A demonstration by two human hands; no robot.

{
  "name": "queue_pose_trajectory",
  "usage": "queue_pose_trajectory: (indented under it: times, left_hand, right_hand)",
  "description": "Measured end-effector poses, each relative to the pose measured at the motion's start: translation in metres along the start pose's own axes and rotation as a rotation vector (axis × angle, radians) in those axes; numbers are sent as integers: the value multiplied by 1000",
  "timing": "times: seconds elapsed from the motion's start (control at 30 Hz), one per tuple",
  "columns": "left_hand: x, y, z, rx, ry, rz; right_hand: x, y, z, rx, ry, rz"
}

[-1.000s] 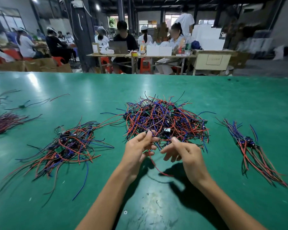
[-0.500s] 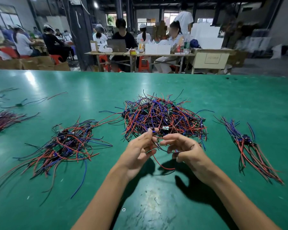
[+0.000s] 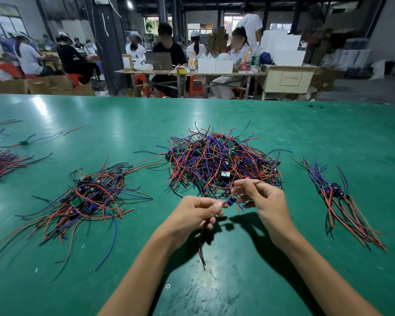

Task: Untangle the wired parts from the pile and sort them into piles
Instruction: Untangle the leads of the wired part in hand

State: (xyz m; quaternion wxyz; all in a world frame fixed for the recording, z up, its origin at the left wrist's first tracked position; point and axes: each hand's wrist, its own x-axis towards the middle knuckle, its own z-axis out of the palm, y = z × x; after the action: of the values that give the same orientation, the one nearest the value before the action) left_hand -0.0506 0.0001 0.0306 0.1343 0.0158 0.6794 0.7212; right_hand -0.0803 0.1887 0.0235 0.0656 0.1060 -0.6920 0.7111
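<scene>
The purplish bundle of thin wires (image 3: 2, 164) runs off the left edge; distant seated workers' (image 3: 27, 57) hands are blurred.

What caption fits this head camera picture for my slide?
Two hands, left hand and right hand, pull one wired part from the tangled pile on a green table.

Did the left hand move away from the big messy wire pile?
Yes. The left hand pulled back toward the person, off the near edge of the big tangled pile, pinching a small wired part.
</scene>
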Motion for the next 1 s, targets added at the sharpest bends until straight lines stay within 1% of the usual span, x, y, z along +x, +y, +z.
queue_pose_trajectory:
  times: [0.1, 0.17, 0.23, 0.27, 0.3, 0.37, 0.5, 0.57, 0.6, 0.63, 0.7, 0.73, 0.77, 0.8, 0.9, 0.93, 1.0]
  left_hand:
    - [0, 0, -1, 141, 47, 84]
    - [0, 1, 0, 206, 60, 144]
    - [0, 4, -2, 214, 84, 196]
    - [0, 6, -3, 175, 107, 209]
    - [0, 8, -7, 107, 144, 217]
    - [2, 14, -18, -79, 270, 230]
    - [4, 19, -51, -551, 586, 268]
    - [4, 18, -66, -669, 762, 289]
    - [4, 17, -73, -640, 887, 298]
    - [3, 15, -80, -542, 1032, 299]
    - [0, 7, -91, -241, 1322, 263]
    - [-1, 5, -95, -113, 1400, 247]
    - [-3, 4, -95, -6, 1427, 244]
    - [-4, 3, -93, 110, 1424, 244]
    - [-4, 4, -79, 474, 1438, 181]
    - [-3, 5, -74, 575, 1447, 201]
    - [-2, 8, -64, 722, 1413, 334]
  right_hand:
    - [1, -3, -1, 109, 39, 105]
    - [2, -3, -2, 137, 54, 119]
    - [2, -5, -2, 145, 44, 113]
    - [3, -5, -3, 153, 34, 114]
    - [3, -6, -3, 163, 27, 120]
    - [4, -7, -4, 165, 13, 139]
    - [3, -5, -3, 114, -22, 159]
    - [3, -3, -2, 44, -32, 138]
    - [2, -1, -2, -41, -22, 110]
    - [1, 2, -3, -182, 2, 64]
    - [1, 9, -9, -592, 31, -28]
    - [-1, 12, -10, -769, 16, -54]
    - [-2, 14, -10, -878, -6, -64]
    - [-2, 15, -9, -926, -20, -65]
    - [-1, 19, -10, -969, 24, -108]
    - [0, 20, -11, -976, 49, -124]
    - [2, 19, -11, -982, 90, -145]
